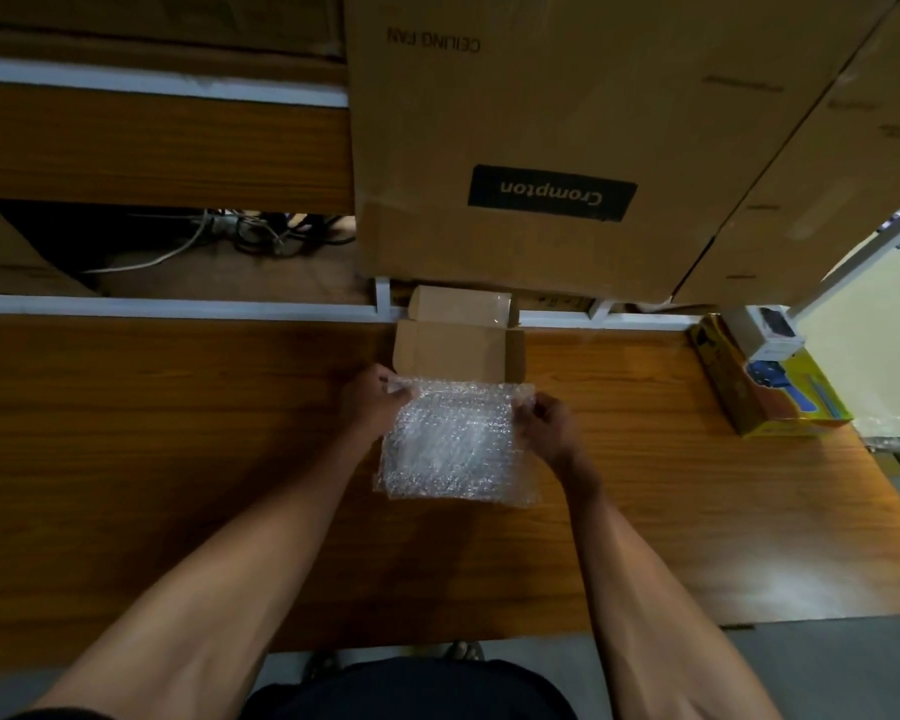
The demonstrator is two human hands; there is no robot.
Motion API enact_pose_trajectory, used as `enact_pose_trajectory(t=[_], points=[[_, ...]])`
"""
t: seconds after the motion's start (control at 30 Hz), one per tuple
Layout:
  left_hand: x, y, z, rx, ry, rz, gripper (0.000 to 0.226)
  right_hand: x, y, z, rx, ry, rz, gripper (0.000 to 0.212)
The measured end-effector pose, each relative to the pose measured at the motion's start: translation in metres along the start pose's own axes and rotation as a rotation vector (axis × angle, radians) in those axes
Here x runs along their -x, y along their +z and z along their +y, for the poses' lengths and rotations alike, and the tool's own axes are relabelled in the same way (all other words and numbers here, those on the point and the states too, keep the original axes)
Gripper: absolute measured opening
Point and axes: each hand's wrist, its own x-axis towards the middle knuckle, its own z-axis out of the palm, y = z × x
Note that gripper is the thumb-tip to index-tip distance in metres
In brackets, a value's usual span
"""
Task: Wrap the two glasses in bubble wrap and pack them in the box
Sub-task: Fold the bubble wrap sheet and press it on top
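A sheet of clear bubble wrap [455, 444] lies on the wooden table [178, 433] in front of me, its far edge lifted. My left hand [372, 402] pinches the far left corner of the wrap. My right hand [544, 423] pinches the far right corner. Just behind the wrap stands a small open cardboard box [455, 350] with its lid flap raised at the back. No glass is plainly visible; whether one lies under the wrap I cannot tell.
A large cardboard carton marked "Crompton" [552, 148] stands behind the small box. A yellow box with a blue tool picture [770, 387] lies at the table's right end. Cables [219, 236] lie on a lower shelf at the back left.
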Motion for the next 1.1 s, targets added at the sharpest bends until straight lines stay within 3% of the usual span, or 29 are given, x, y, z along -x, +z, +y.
enact_pose_trajectory(t=[0.2,0.27,0.33,0.43,0.53,0.7,0.8,0.87,0.93,1.0,1.1], points=[[-0.002,0.008,-0.003,-0.014,0.003,0.057,0.034,0.004,0.008,0.000,0.299,-0.017,0.218,0.026],[0.000,0.011,-0.003,-0.020,0.013,0.074,0.032,0.011,0.013,-0.002,0.425,-0.134,0.386,0.026],[0.001,0.013,-0.002,-0.025,0.009,0.091,0.031,0.018,0.022,-0.006,0.549,-0.350,0.448,0.018],[0.002,0.015,0.002,-0.016,-0.001,0.106,0.029,0.020,0.040,-0.008,0.654,-0.560,0.286,0.020],[0.002,0.019,0.002,-0.024,0.002,0.123,0.029,0.020,0.056,-0.008,0.656,-0.574,0.134,0.038],[0.006,0.023,0.000,-0.041,0.023,0.186,0.032,0.017,0.064,-0.006,0.712,-0.534,0.045,0.050],[0.018,0.024,-0.001,-0.164,0.155,0.316,0.037,0.018,0.064,-0.009,0.739,-0.547,0.034,0.051],[0.027,0.027,-0.002,-0.324,0.345,0.353,0.030,0.018,0.064,-0.010,0.732,-0.556,0.033,0.050],[0.033,0.030,-0.001,-0.508,0.606,0.306,0.015,0.017,0.064,-0.010,0.721,-0.568,0.036,0.050],[0.033,0.034,-0.002,-0.648,0.787,0.206,0.016,0.017,0.063,-0.010,0.708,-0.570,0.025,0.050],[0.031,0.037,-0.007,-0.766,0.817,0.068,0.034,0.018,0.061,-0.012,0.718,-0.559,0.004,0.052]])
